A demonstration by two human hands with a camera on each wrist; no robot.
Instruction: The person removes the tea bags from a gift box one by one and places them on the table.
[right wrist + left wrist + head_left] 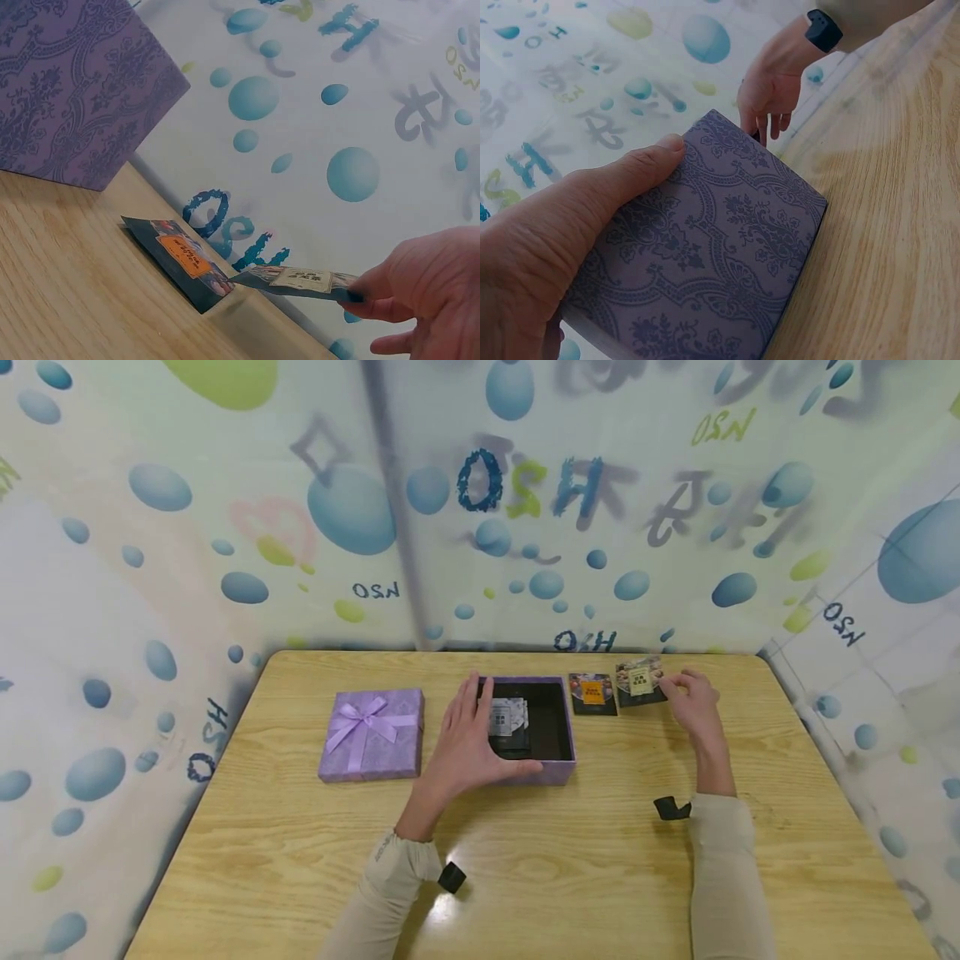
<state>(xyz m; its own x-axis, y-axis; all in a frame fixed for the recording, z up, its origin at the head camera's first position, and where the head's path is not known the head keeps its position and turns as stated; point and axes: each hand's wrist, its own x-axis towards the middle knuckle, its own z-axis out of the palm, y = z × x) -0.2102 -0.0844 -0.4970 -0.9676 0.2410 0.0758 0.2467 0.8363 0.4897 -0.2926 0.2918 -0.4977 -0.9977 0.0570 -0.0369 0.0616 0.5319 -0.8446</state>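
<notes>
An uncovered purple box (570, 745) stands at the table's middle back, with a dark packet with a grey label (510, 739) inside at its left. My left hand (467, 747) grips the box, thumb on the near wall (705, 240) and fingers toward the far side. To the right, my right hand (696, 703) pinches the right edge of a packet with a pale yellow label (640, 683); in the right wrist view this packet (300, 280) is tilted, its left end at the orange-labelled packet (184, 259), which lies on the table just right of the box.
A purple lid with a ribbon bow (375, 735) lies left of the box. The wooden table (585, 877) reaches back to a patterned curtain (480, 568). Black bands hang at both cuffs.
</notes>
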